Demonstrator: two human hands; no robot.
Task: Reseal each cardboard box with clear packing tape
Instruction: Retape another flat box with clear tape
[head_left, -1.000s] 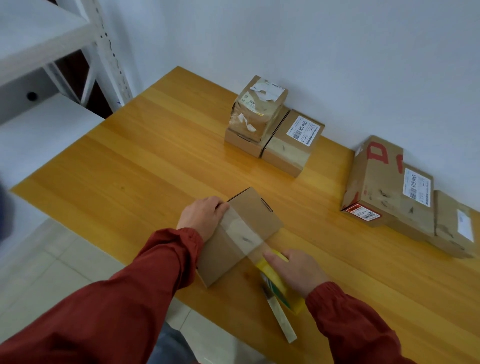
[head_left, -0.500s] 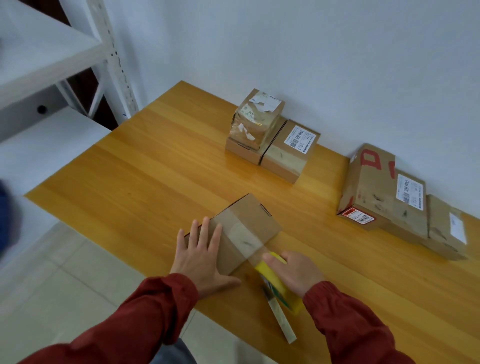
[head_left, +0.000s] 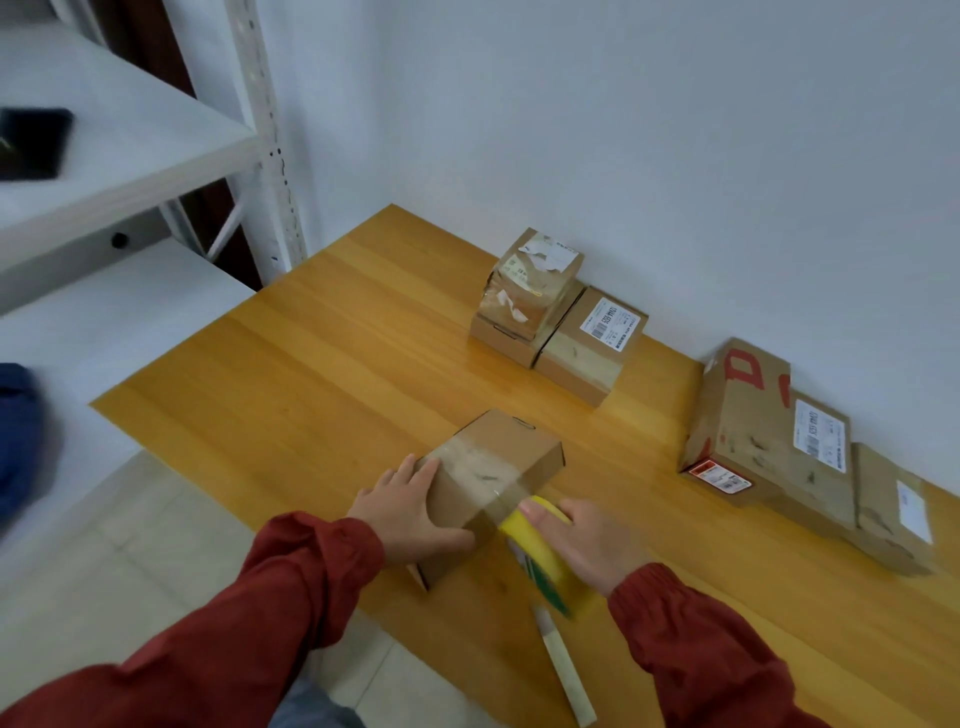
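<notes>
The box (head_left: 498, 467) sits near the worktop's (head_left: 311, 374) front edge, with a clear tape strip (head_left: 480, 470) across its top. The left hand (head_left: 405, 506) presses flat against its near side, grip unclenched with fingers straight. The right hand (head_left: 592, 540) has its grip clasped round the yellow tape roll (head_left: 540, 564), just beside the box.

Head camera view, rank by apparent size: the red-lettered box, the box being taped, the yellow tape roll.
Largest to smallest:
1. red-lettered box
2. box being taped
3. yellow tape roll, partly covered
</notes>
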